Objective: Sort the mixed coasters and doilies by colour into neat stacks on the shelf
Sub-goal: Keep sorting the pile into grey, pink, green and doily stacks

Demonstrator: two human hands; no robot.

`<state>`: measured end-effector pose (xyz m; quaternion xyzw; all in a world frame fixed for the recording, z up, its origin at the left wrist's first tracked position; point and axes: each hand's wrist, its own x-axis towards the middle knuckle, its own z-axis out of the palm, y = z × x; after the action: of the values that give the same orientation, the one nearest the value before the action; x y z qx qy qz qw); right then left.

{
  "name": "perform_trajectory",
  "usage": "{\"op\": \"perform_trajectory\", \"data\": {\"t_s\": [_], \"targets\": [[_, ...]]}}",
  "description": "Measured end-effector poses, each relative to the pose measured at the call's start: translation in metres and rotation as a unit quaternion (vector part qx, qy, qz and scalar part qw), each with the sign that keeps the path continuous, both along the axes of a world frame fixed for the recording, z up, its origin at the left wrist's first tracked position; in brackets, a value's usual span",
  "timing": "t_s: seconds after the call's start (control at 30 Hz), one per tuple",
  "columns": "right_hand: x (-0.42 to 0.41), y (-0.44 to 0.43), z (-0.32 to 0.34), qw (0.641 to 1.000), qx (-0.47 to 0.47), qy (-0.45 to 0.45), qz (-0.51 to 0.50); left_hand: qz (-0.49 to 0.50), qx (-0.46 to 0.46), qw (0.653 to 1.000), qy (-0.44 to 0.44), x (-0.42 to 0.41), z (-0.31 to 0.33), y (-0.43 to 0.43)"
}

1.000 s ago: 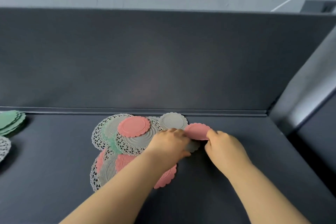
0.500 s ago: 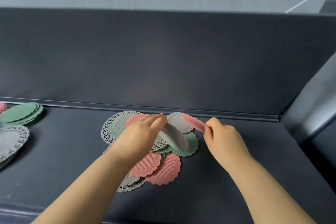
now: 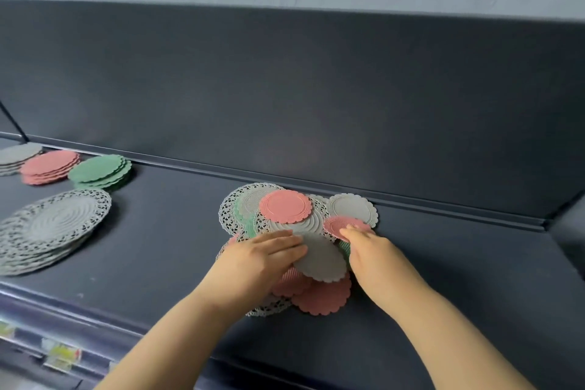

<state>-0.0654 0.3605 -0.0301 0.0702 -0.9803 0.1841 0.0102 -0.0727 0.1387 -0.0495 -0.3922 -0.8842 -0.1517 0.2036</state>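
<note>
Flattening from its earlier tilt, the grey coaster lies under the left hand's straight fingers; the right hand pinches the pink coaster's near edge. Both sit over the shelf's pile, so neither has reached the stacks.

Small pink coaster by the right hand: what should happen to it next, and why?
Probably the right hand should lift the small pink coaster its fingertips touch and carry it to the pink stack at far left, since each colour already has its own stack there.
</note>
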Motion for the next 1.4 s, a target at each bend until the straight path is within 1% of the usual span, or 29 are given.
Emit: {"op": "perform_trajectory", "data": {"t_s": [0.1,0.2,0.27,0.33,0.47,0.6,0.73,0.93,1.13,1.4], "targets": [[0.005,-0.004,0.012,0.999,-0.039,0.028,-0.011,-0.004,0.092,0.996,-0.023,0.007,0.006,0.000],[0.015,-0.018,0.023,0.992,-0.110,0.065,-0.010,0.040,0.183,0.981,-0.060,0.014,0.013,-0.010],[0.020,-0.031,0.026,0.985,-0.147,0.092,-0.011,0.055,0.218,0.972,-0.066,0.017,0.018,-0.023],[0.023,-0.049,0.028,0.979,-0.171,0.109,-0.014,0.061,0.233,0.969,-0.053,0.018,0.024,-0.043],[0.023,-0.097,0.033,0.969,-0.208,0.131,-0.034,0.072,0.231,0.970,-0.012,0.020,0.035,-0.098],[0.018,-0.167,0.036,0.962,-0.225,0.151,-0.018,0.098,0.214,0.972,0.024,0.017,0.040,-0.172],[0.015,-0.243,0.033,0.950,-0.267,0.160,0.004,0.130,0.215,0.968,0.027,0.017,0.040,-0.255],[0.007,-0.344,0.021,0.937,-0.291,0.184,0.053,0.165,0.205,0.965,0.019,0.021,0.034,-0.356],[-0.001,-0.400,0.014,0.934,-0.299,0.181,0.072,0.171,0.185,0.968,0.005,0.016,0.037,-0.407],[-0.038,-0.416,0.027,0.931,-0.305,0.178,0.093,0.196,0.147,0.970,0.000,-0.010,0.038,-0.427]]}}
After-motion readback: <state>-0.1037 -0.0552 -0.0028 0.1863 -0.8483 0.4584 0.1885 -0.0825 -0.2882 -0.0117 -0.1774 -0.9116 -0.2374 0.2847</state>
